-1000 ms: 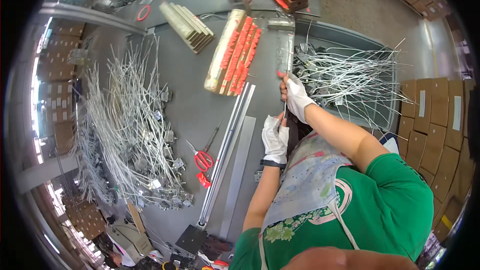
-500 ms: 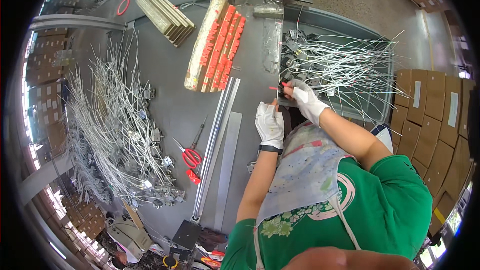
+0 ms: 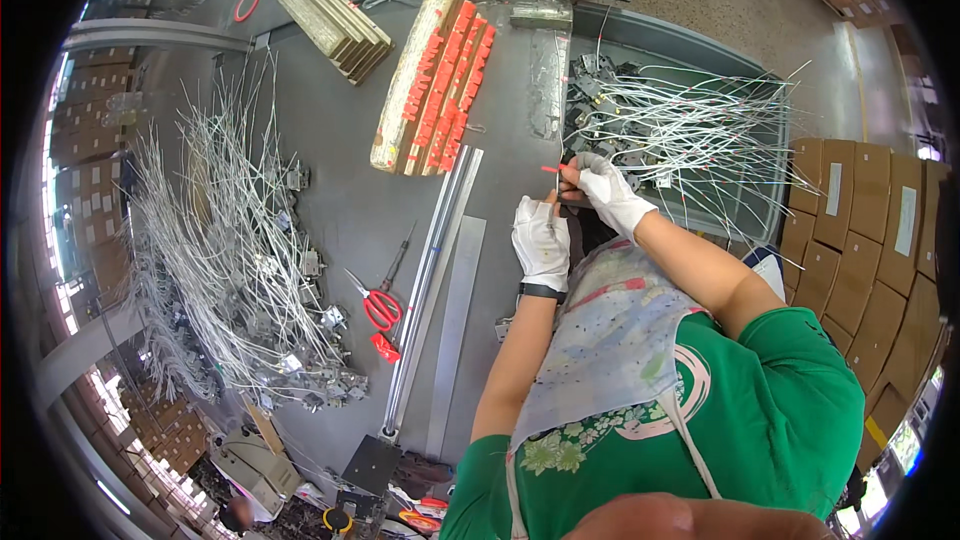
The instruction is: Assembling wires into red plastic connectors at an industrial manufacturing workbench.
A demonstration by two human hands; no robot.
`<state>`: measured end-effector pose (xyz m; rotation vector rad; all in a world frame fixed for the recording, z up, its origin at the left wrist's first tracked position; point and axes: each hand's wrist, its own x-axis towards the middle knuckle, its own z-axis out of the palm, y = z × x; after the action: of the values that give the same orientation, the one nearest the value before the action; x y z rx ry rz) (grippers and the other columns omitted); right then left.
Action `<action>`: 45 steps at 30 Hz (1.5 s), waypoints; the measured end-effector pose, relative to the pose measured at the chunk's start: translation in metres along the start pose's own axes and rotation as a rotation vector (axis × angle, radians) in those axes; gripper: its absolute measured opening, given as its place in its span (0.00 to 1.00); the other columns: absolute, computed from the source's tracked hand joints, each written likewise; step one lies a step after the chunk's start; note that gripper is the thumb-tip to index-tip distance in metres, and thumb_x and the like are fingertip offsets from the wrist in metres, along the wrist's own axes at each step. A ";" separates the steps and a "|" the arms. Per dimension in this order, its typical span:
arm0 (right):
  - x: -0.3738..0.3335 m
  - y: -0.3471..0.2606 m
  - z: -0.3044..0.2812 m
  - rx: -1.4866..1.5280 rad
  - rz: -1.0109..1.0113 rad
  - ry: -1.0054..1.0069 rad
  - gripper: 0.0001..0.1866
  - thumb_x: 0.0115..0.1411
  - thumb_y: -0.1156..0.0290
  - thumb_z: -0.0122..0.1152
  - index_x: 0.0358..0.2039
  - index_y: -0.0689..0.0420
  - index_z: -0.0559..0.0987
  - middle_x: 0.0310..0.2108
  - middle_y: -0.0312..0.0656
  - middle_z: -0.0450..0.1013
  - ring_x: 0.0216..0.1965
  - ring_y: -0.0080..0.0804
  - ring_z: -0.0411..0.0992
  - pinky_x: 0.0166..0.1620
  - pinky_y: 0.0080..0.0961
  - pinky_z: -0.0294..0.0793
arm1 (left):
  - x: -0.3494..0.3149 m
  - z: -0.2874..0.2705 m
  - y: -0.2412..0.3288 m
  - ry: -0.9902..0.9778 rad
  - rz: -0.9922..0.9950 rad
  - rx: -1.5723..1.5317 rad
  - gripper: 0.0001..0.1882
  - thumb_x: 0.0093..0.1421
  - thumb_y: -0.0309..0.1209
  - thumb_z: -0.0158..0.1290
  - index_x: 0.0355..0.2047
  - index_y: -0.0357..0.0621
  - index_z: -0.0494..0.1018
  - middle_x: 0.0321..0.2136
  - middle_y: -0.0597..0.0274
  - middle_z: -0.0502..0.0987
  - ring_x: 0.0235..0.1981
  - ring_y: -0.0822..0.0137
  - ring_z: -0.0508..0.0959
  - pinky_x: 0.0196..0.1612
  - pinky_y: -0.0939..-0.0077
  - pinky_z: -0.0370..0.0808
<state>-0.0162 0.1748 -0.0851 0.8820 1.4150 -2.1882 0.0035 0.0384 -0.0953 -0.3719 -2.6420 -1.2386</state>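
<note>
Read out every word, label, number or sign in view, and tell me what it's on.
No text is legible.
Stacked cartons at right: white labels, too small to read.
Green shirt sleeve: small dark marks, too blurred to read.

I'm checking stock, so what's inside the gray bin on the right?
The gray bin holds dark parts and many thin white wires. Whatever lies beneath them is covered; the right hand hides part of the bin's near edge.
</note>
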 end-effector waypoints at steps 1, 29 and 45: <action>0.000 0.001 0.000 -0.006 0.016 -0.013 0.08 0.58 0.67 0.52 0.30 0.58 0.69 0.26 0.36 0.69 0.27 0.20 0.68 0.33 0.15 0.71 | 0.000 0.000 0.000 -0.003 -0.008 -0.007 0.13 0.43 0.17 0.55 0.32 0.42 0.76 0.20 0.57 0.70 0.22 0.58 0.71 0.26 0.68 0.68; -0.085 -0.033 0.060 -0.309 -0.592 -0.049 0.05 0.54 0.72 0.56 0.29 0.59 0.73 0.28 0.30 0.68 0.28 0.15 0.62 0.34 0.12 0.63 | -0.027 -0.107 0.052 0.139 -0.264 -0.519 0.08 0.55 0.25 0.51 0.35 0.36 0.74 0.28 0.63 0.68 0.30 0.72 0.68 0.35 0.79 0.65; -0.141 -0.010 0.110 0.018 -0.694 -0.254 0.15 0.52 0.80 0.56 0.33 0.54 0.60 0.31 0.39 0.68 0.32 0.20 0.65 0.37 0.17 0.62 | -0.060 -0.167 0.060 0.223 -0.077 -0.468 0.06 0.52 0.20 0.52 0.31 0.39 0.75 0.24 0.65 0.70 0.24 0.74 0.68 0.30 0.82 0.65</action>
<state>0.0475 0.0771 0.0510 0.0864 1.7423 -2.6700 0.0908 -0.0624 0.0365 -0.1845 -2.1831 -1.8077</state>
